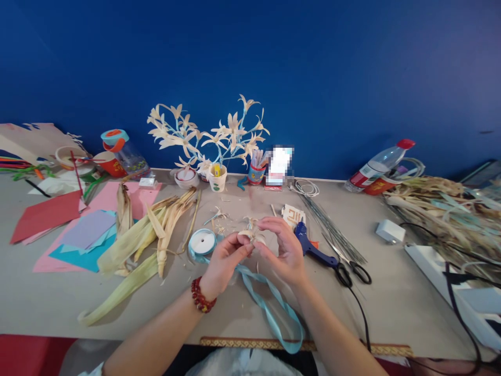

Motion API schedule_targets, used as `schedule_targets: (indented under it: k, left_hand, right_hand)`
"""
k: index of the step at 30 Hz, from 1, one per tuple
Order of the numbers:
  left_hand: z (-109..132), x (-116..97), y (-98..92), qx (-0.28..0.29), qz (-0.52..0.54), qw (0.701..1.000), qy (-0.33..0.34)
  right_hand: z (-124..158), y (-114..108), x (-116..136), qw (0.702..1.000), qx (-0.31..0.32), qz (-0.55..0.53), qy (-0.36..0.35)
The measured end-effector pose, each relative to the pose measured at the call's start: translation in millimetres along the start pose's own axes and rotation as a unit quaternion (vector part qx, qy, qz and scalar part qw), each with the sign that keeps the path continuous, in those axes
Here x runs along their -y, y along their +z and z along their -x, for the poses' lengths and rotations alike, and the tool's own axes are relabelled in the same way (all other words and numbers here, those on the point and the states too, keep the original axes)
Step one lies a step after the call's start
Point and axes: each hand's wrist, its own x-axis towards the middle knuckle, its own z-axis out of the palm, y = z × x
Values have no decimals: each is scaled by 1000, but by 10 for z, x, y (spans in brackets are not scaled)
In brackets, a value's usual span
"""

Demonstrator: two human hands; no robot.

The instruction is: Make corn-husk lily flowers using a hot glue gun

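My left hand (224, 257) and my right hand (285, 249) meet above the middle of the table. Between their fingertips is a small pale husk flower (258, 238), its petals partly covered by the fingers. The left thumb and fingers pinch it from the left; the right thumb and fingertips close on it from the other side. A light blue ribbon (274, 308) loops on the table beneath the hands, trailing from a white ribbon spool (202, 241) beside my left hand. Just right of my right hand lies a dark blue glue gun (313, 250).
Corn husks (170, 230) and coloured paper (88, 230) lie to the left. Potted husk flowers (217, 156) stand by the blue wall. Scissors (344, 271), wires (331, 227), a tilted plastic bottle (376, 167) and a power strip (434, 277) with black cables are on the right.
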Motion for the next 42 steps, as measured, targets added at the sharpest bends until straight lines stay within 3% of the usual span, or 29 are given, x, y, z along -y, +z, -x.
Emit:
schedule_targets:
  k: [11,19,26,42]
  left_hand:
    - [16,18,-2,9,-2,1000,4]
    - [-7,20,4,-58,1,996,74]
    - [-1,1,1,-70,-89,983,144]
    - [44,-11,18,-57,-182,957,220]
  right_hand:
    - [9,24,-25,1000,4,-9,4]
    - [106,81,13,992,-126,27,-18]
    - [133,178,60,996,-77,36,-3]
    - [139,171,124,998,-63,27,-3]
